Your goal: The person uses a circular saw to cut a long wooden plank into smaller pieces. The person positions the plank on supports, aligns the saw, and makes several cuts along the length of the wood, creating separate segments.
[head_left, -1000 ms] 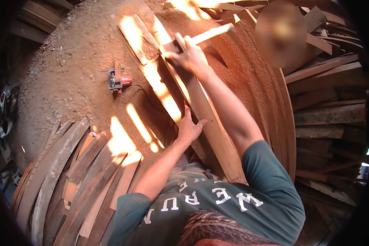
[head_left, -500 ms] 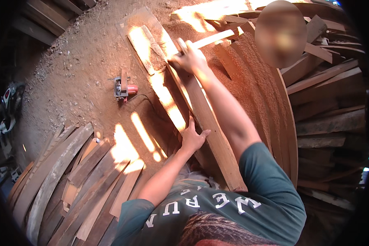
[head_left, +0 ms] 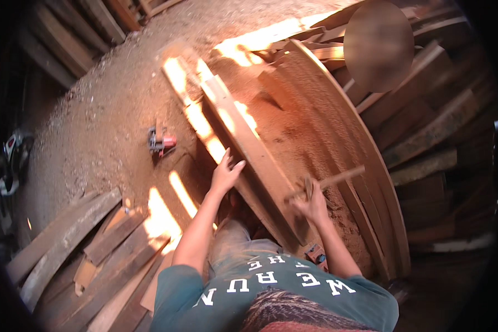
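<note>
A long wooden plank [head_left: 260, 160] runs from the far left down toward my body. My left hand [head_left: 225, 172] rests at its left edge, thumb and fingers spread, gripping nothing. Near the plank's close end, my right hand [head_left: 311, 206] is closed around a thin wooden stick [head_left: 343, 176] with a short crosspiece. That stick lies across the plank and juts out to the right; my fingers partly hide the crosspiece. Another narrow board [head_left: 202, 126], streaked with sunlight, lies along the plank's left side.
A red circular saw [head_left: 161, 143] sits on the dirt floor at left. Curved boards [head_left: 365, 193] covered in sawdust stand at right, with more lumber [head_left: 426, 144] beyond. Cut planks [head_left: 110, 265] are piled lower left. A small red-and-dark tool [head_left: 316, 254] lies by my right forearm.
My right hand has come from the plank's far part back to its near end, bringing the stick along. My left hand stays by the left edge. The whole view has shifted.
</note>
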Demonstrator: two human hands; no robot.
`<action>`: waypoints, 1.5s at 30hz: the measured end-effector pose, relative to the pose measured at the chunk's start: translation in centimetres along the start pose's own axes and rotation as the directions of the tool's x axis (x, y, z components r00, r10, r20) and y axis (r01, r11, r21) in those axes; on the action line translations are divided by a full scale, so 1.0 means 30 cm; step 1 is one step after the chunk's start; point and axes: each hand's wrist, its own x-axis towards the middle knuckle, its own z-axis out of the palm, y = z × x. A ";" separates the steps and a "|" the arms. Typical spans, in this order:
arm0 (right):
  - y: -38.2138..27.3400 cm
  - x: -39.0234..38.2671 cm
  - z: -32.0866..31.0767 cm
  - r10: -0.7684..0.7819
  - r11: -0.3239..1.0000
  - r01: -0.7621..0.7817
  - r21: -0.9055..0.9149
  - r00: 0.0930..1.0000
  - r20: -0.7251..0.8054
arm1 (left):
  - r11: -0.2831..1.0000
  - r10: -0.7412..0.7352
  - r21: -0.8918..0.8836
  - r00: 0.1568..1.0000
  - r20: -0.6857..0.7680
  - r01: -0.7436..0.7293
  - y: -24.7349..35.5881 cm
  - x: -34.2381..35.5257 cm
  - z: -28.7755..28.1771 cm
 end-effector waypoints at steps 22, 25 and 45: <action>0.166 -0.575 -0.003 -0.160 0.965 0.178 -0.191 0.982 0.103 | 0.838 -0.452 -0.150 0.822 0.346 0.524 -0.577 -0.818 0.404; 0.011 -0.635 -0.064 -0.070 0.990 0.091 -0.110 0.981 0.180 | 0.743 -0.397 -0.368 0.811 0.430 0.559 -0.579 -0.824 0.356; 0.071 -0.563 -0.018 0.074 0.947 -0.098 0.307 0.993 0.089 | 0.675 0.079 0.685 0.896 -0.437 0.274 -0.347 -0.923 0.058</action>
